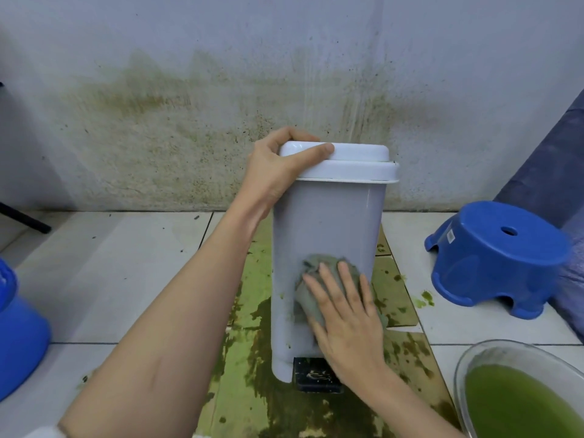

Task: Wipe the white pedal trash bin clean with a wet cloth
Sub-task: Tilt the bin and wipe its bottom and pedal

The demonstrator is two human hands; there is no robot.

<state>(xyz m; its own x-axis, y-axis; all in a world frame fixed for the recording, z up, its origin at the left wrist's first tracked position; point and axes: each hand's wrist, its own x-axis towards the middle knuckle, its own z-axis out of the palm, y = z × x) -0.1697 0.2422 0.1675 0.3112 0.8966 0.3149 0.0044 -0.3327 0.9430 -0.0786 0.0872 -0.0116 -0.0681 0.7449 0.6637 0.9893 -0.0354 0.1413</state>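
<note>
The white pedal trash bin (pixel 328 222) stands upright in the middle, lid closed, black pedal (pixel 311 374) at its foot. My left hand (pixel 278 165) grips the left corner of the lid, thumb along its front edge and fingers curled over the top. My right hand (pixel 344 314) lies flat with straight, spread fingers on a grey-green wet cloth (pixel 319 270) and presses it against the lower front wall of the bin. Most of the cloth is hidden under the hand.
The bin stands on stained cardboard (pixel 252 343) laid over white floor tiles. A blue stool (pixel 496 257) sits at the right, a clear bowl of green liquid (pixel 518 396) at the lower right, a blue container (pixel 19 330) at the left edge. A stained wall (pixel 189 105) rises behind.
</note>
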